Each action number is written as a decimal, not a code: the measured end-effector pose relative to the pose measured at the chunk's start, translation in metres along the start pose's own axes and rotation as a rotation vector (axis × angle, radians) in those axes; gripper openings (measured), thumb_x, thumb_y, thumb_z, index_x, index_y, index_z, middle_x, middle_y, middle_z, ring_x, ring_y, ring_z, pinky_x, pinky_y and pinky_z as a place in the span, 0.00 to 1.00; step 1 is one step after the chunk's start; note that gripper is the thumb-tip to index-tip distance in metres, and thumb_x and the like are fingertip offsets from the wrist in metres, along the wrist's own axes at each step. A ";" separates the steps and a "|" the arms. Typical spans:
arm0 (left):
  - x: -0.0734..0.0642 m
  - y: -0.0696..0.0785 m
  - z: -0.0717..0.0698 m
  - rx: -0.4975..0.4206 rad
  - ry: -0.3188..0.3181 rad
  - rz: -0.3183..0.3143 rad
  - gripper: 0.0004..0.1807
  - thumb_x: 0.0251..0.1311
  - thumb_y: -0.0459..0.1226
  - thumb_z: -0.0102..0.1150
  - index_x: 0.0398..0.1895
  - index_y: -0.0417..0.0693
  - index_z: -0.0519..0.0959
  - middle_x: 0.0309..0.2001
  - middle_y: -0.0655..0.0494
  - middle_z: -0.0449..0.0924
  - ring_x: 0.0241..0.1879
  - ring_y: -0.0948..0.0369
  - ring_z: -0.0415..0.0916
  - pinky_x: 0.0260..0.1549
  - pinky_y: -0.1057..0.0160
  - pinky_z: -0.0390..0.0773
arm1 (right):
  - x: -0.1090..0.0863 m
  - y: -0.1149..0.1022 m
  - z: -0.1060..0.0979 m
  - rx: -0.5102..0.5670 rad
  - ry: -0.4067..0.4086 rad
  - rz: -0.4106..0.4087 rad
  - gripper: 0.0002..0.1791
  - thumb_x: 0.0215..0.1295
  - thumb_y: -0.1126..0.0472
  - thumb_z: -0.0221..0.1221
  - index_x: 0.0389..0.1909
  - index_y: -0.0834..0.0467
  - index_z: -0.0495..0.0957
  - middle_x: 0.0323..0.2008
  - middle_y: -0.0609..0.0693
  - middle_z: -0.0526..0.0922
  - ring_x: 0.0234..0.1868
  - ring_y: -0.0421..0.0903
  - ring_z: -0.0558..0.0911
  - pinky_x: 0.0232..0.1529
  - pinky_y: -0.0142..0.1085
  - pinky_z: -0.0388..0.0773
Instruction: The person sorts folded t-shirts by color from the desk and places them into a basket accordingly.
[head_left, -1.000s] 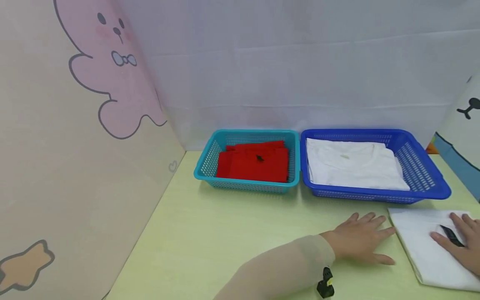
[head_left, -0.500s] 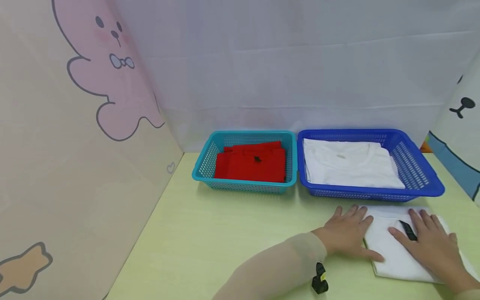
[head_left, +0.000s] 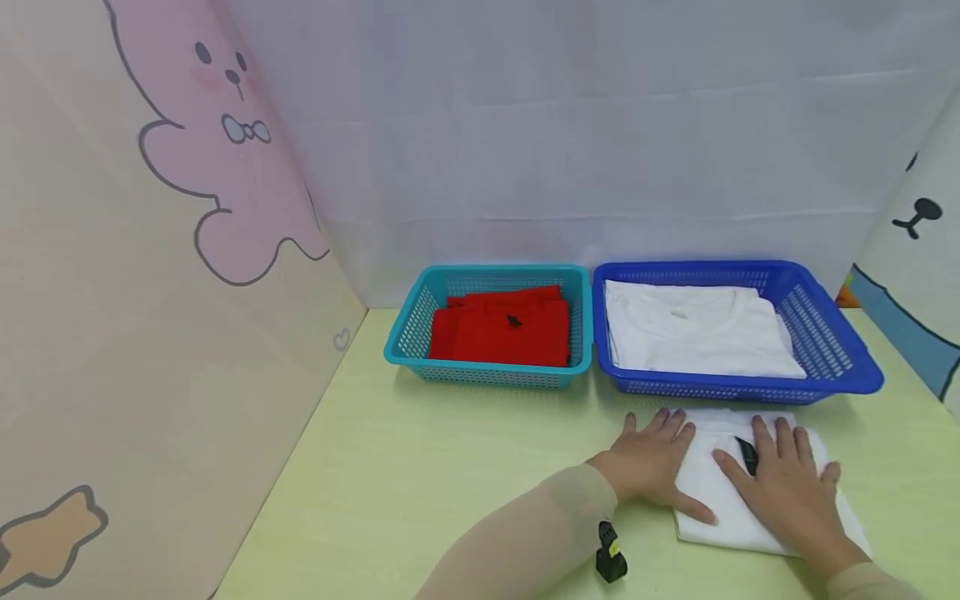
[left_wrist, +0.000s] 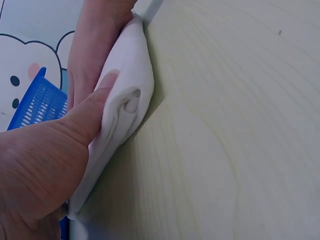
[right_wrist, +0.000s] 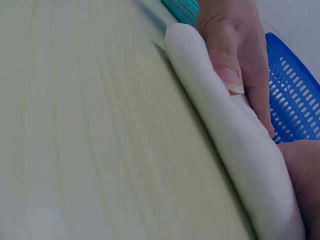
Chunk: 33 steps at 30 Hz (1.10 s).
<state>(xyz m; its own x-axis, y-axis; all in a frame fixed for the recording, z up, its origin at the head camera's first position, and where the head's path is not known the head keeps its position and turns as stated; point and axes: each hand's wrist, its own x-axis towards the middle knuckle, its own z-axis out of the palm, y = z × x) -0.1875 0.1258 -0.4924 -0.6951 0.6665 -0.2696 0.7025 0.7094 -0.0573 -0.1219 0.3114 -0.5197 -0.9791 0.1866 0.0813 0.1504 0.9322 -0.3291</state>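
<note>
A folded white shirt [head_left: 735,508] with a black label lies flat on the table, in front of the blue basket. My left hand [head_left: 652,462] rests along its left edge, fingers spread and straight, the thumb lying on the cloth. On its right part lies my right hand [head_left: 791,492], palm down with extended fingers beside the black label. In the left wrist view the thick folded layers of the shirt [left_wrist: 127,75] show at its side, under the left thumb. The right wrist view shows the shirt's rounded near fold [right_wrist: 240,135] against the tabletop.
A blue basket [head_left: 738,387] holding folded white shirts [head_left: 690,329] stands behind the hands. Left of it stands a teal basket [head_left: 487,365] with folded red shirts [head_left: 510,333]. A white cloth wall [head_left: 570,150] closes off the back of the yellow table [head_left: 420,467].
Both hands and the folded white shirt have moved left across the table, from the right edge to in front of the blue basket. The left hand has come onto the shirt's edge.
</note>
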 end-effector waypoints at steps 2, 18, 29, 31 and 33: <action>-0.004 -0.007 0.002 -0.003 -0.011 -0.005 0.69 0.29 0.85 0.38 0.77 0.66 0.35 0.76 0.68 0.29 0.74 0.66 0.29 0.69 0.47 0.47 | 0.000 -0.009 0.003 0.004 0.006 -0.005 0.53 0.66 0.30 0.43 0.71 0.71 0.47 0.69 0.78 0.41 0.69 0.75 0.38 0.51 0.79 0.30; -0.045 -0.071 0.017 -0.058 0.015 0.029 0.70 0.30 0.83 0.43 0.77 0.60 0.38 0.77 0.63 0.32 0.75 0.62 0.32 0.68 0.44 0.47 | -0.004 -0.081 0.030 0.027 0.019 -0.004 0.52 0.67 0.28 0.38 0.72 0.68 0.49 0.70 0.75 0.41 0.70 0.72 0.38 0.55 0.76 0.25; -0.080 -0.111 0.032 -0.083 0.042 0.026 0.70 0.33 0.82 0.46 0.78 0.55 0.41 0.77 0.58 0.35 0.75 0.58 0.35 0.67 0.40 0.49 | -0.001 -0.129 0.048 0.037 0.012 -0.021 0.50 0.66 0.28 0.38 0.74 0.65 0.49 0.72 0.71 0.41 0.72 0.68 0.38 0.57 0.74 0.23; -0.084 -0.117 0.033 -0.081 0.043 0.025 0.70 0.33 0.81 0.47 0.78 0.55 0.41 0.77 0.58 0.35 0.75 0.58 0.36 0.67 0.40 0.50 | -0.001 -0.135 0.051 0.038 0.018 -0.028 0.49 0.67 0.29 0.39 0.74 0.65 0.50 0.73 0.70 0.42 0.72 0.68 0.39 0.57 0.74 0.24; -0.087 -0.122 0.034 -0.086 0.040 0.023 0.70 0.33 0.81 0.47 0.78 0.54 0.41 0.77 0.57 0.35 0.75 0.57 0.36 0.67 0.39 0.49 | -0.002 -0.141 0.053 0.042 0.021 -0.036 0.48 0.68 0.30 0.40 0.74 0.65 0.50 0.73 0.70 0.42 0.73 0.67 0.39 0.57 0.74 0.24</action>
<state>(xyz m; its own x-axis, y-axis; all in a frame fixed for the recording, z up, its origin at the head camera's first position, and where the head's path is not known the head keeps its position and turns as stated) -0.2070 -0.0264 -0.4950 -0.6857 0.6903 -0.2311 0.7037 0.7097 0.0319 -0.1488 0.1636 -0.5231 -0.9805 0.1603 0.1134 0.1090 0.9248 -0.3644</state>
